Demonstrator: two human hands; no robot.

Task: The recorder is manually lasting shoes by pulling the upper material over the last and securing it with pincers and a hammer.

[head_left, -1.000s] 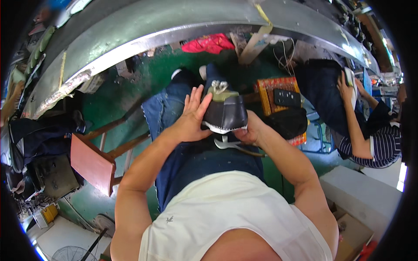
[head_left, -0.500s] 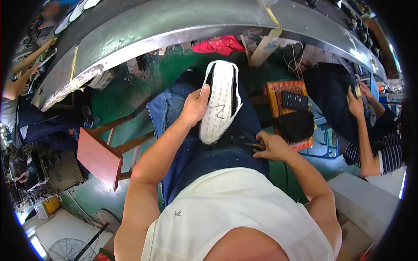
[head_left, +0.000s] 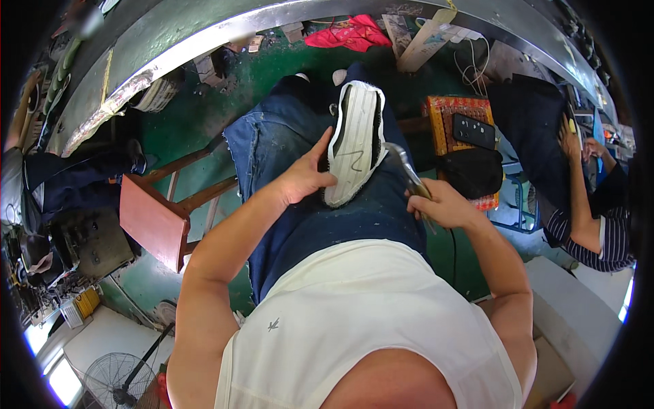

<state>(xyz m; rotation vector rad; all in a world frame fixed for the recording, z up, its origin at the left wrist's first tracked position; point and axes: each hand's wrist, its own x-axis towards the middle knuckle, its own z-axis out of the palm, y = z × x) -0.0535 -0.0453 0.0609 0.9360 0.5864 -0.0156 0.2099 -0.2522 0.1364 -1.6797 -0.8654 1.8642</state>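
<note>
Currently, in the head view, our left hand (head_left: 306, 178) holds the upturned shoe (head_left: 357, 136) just to that hand's right, while our right hand (head_left: 441, 204) grips a metal tool (head_left: 410, 175). Should the left hand's edge hold slacken, the shoe might roll, letting the tool glance off.
</note>
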